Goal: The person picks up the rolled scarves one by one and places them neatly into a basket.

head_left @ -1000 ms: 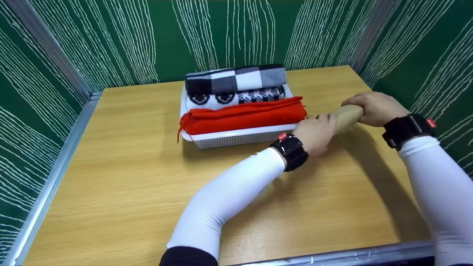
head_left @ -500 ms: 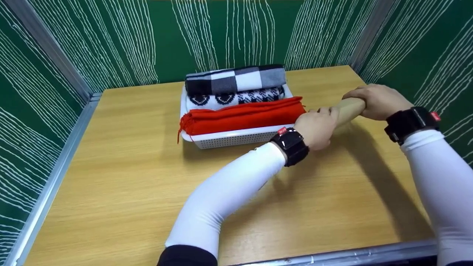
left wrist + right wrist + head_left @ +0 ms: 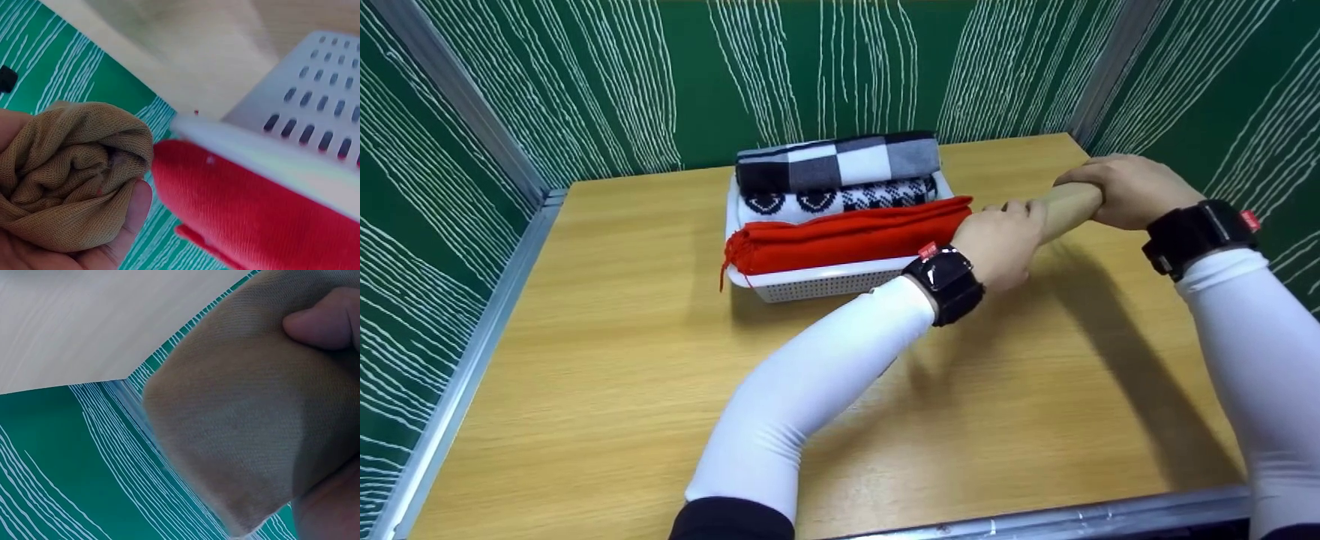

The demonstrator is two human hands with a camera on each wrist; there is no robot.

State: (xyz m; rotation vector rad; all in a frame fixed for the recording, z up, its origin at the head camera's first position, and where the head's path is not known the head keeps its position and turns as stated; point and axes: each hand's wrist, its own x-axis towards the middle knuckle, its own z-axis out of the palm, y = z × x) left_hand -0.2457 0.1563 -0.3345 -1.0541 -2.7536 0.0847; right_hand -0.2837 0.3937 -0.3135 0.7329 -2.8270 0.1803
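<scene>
Between my two hands is a roll of tan knit cloth (image 3: 1066,211), held off the table to the right of the white basket. My left hand (image 3: 999,244) grips its near end, beside the basket's right front corner. The far end is in my right hand (image 3: 1136,189), fingers curled over the top. The left wrist view shows the cloth's spiral end (image 3: 84,174), with a fingertip along its edge. In the right wrist view, thumb (image 3: 323,323) and fingers hold the cloth's smooth outer layer.
The perforated white basket (image 3: 840,285) holds a fringed red scarf (image 3: 855,236), a black-and-white patterned knit roll (image 3: 817,204) and a checked roll (image 3: 862,163). Green walls (image 3: 690,75) with white lines enclose the wooden table (image 3: 607,337). A metal rail (image 3: 1072,517) runs along the front.
Both hands have risen slightly and moved away toward the back with the tan roll. The basket and its contents stay in place.
</scene>
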